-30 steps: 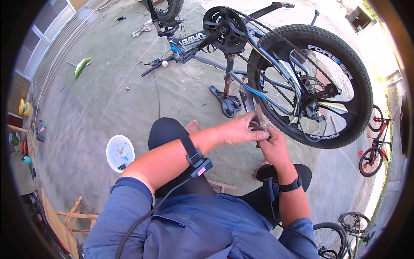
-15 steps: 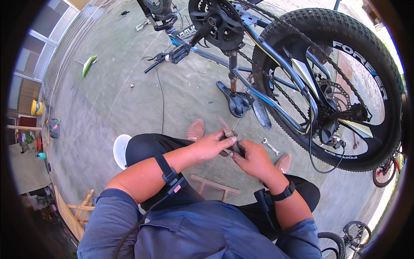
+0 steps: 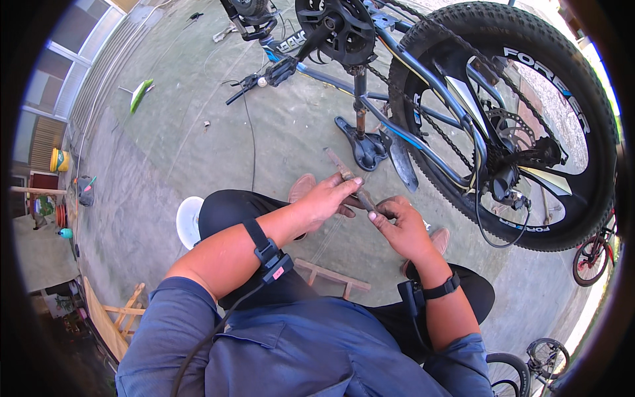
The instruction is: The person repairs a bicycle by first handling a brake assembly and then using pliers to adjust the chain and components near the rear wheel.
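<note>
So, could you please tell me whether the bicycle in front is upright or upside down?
The bicycle is upside down: its saddle rests on the ground.

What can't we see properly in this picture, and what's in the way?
All in the head view:
- Thin brownish bar: the left hand and right hand cover parts of it, so its whole shape is unclear.
- White basin: the left knee hides its right side.
- Front wheel: the picture's top edge cuts it off.
- Pale scrap: too small to tell what it is.
</note>
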The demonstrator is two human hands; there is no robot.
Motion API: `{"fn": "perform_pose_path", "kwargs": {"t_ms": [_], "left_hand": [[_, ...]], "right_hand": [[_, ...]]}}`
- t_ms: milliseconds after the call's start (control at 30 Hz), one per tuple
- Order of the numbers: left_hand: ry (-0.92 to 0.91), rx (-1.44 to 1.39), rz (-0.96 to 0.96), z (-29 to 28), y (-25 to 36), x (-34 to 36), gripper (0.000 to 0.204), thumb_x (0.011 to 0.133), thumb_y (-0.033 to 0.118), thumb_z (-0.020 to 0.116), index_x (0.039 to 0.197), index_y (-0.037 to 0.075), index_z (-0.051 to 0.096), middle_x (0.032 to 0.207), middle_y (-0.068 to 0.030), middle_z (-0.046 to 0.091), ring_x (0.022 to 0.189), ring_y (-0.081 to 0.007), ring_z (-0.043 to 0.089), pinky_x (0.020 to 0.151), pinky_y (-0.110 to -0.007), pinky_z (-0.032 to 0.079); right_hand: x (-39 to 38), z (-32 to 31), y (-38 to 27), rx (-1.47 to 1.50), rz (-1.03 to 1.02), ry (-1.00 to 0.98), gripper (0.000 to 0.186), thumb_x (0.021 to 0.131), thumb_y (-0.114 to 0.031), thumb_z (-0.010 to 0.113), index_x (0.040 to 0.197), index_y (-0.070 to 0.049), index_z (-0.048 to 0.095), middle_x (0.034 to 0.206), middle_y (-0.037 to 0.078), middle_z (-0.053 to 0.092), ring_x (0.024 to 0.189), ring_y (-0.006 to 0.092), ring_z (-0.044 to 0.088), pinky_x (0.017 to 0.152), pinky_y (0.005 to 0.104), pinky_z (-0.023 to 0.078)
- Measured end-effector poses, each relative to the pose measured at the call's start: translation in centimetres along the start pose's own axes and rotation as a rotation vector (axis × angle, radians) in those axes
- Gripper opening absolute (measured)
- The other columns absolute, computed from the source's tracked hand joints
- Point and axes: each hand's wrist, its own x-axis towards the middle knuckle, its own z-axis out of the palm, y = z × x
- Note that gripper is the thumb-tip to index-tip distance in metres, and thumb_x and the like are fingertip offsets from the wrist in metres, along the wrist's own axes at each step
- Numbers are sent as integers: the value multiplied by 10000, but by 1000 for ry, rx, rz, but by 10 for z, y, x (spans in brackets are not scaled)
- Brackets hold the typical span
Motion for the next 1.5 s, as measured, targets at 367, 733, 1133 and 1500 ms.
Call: {"fn": "perform_pose_path", "kwargs": {"t_ms": [367, 733, 1133, 1500], "left_hand": [[-107, 128, -25, -2, -1, 0, 494, 966, 402, 535, 1256, 4, 501, 1080, -94, 632, 944, -178, 641, 737, -304, 517], [-22, 112, -118, 0, -16, 3, 374, 893, 294, 603, 1069, -33, 566, 941, -94, 633, 849, -172, 617, 772, -319, 509], [210, 378, -154, -36, 50, 16, 335, 847, 69, 501, 1169, -21, 484, 992, -136, 635, 879, -223, 642, 649, -333, 515], [112, 337, -118, -50, 69, 79, 418, 812, 17, 513, 1223, -34, 459, 1221, -130, 510, 1106, -257, 507, 917, -467, 504]], "right_hand": [[-1, 11, 18, 427, 214, -150, 318, 910, -288, 658, 1019, 8, 618, 893, 68, 642, 832, 142, 614, 699, 286, 512], [0, 26, -1, 270, 33, -97, 328, 866, -290, 689, 1034, -11, 651, 966, 120, 620, 842, 218, 627, 747, 326, 504], [34, -32, 12, 544, 324, 102, 337, 905, -284, 638, 1108, -15, 621, 1023, 105, 648, 818, 194, 654, 703, 327, 507], [37, -51, 40, 1138, 593, 314, 533, 882, -468, 638, 1182, -37, 547, 1082, 125, 628, 894, 245, 641, 711, 324, 484]]}}
